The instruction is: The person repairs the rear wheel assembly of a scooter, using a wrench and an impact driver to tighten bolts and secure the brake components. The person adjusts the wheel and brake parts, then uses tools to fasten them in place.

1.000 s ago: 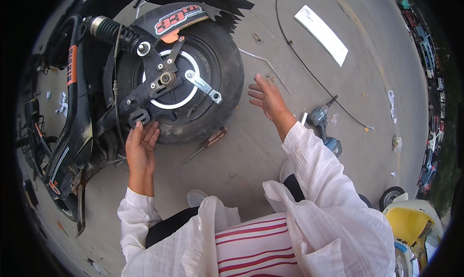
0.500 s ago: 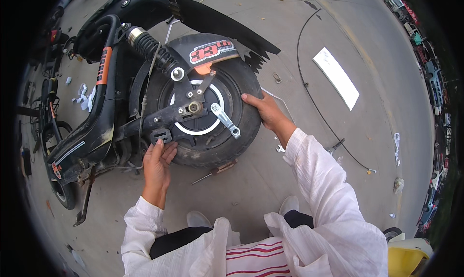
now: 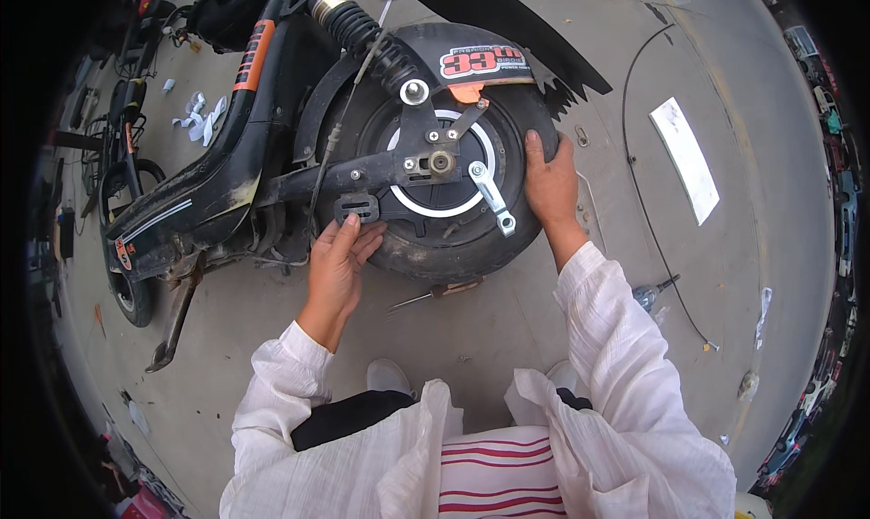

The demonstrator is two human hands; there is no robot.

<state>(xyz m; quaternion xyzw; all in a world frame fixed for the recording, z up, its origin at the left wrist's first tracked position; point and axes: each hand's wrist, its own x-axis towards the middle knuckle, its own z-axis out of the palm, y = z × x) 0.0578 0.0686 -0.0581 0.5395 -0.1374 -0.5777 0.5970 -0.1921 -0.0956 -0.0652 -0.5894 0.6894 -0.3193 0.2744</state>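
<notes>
A black scooter lies with its rear wheel in front of me. My left hand is closed at a black slotted piece below the swingarm, thumb on its lower edge. On the wheel's right side, my right hand grips the tire. Between my hands are a silver-ringed hub with bolted plates and a silver lever arm. A coil shock absorber runs down to the hub; above the tire is a black mudguard with a red-and-white sticker.
A white curved panel, black cable and partly hidden drill lie on the pavement at right. A screwdriver is below the wheel. White scraps lie beyond the frame at left; vehicles line the far right edge.
My right hand has moved from open beside the wheel onto the tire. My left hand stays at the slotted piece. My view has shifted, so the scooter appears farther right.
</notes>
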